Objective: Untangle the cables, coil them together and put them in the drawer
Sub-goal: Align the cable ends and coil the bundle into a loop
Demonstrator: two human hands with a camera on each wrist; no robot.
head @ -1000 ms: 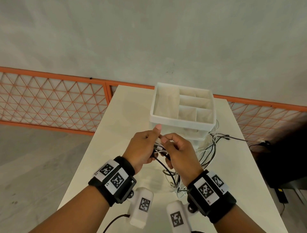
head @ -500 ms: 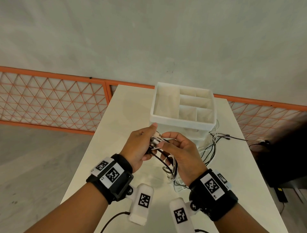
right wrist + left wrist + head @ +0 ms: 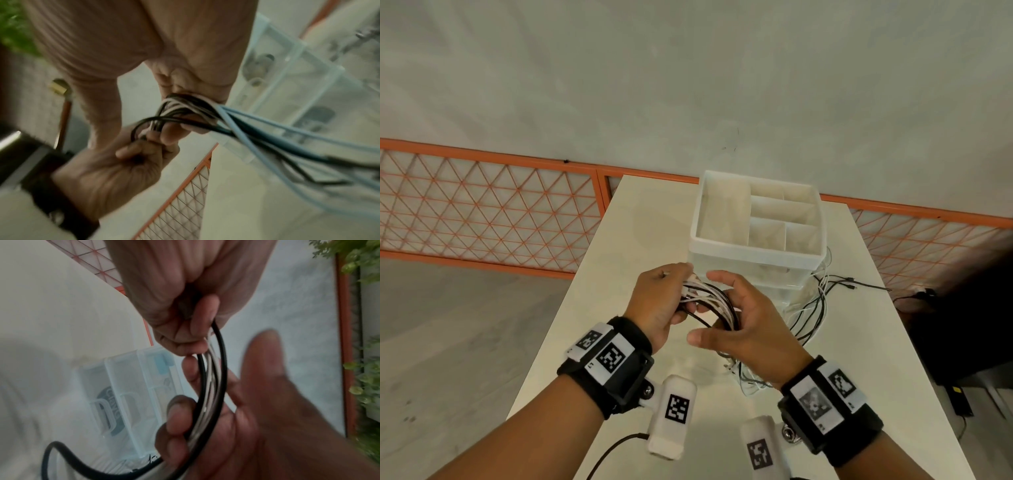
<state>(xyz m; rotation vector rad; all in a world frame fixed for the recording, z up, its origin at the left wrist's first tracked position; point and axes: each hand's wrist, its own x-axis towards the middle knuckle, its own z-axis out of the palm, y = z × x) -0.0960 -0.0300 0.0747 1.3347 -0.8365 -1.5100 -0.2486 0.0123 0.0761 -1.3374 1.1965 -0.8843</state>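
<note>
A bundle of black and white cables (image 3: 710,301) hangs looped between my two hands, above the white table (image 3: 640,246) and just in front of the drawer unit (image 3: 753,253). My left hand (image 3: 681,294) pinches the bundle's left end; the right wrist view shows its fingers (image 3: 152,138) curled round the strands. My right hand (image 3: 736,308) grips the loops with its thumb spread; its fingers (image 3: 179,417) wrap the cables (image 3: 213,374). The rest of the cables (image 3: 811,308) trails in a loose tangle on the table, right of the unit. The translucent drawers (image 3: 127,394) look closed.
The unit's top tray has several empty compartments (image 3: 722,219). An orange mesh fence (image 3: 489,212) runs behind the table. A dark object (image 3: 969,315) stands off the table's right edge. Bare tabletop lies to the left of my hands.
My right hand has turned and drawn back, spreading its thumb, and more looped cable is now gathered between the hands. The left hand has kept its pinch and shifted little.
</note>
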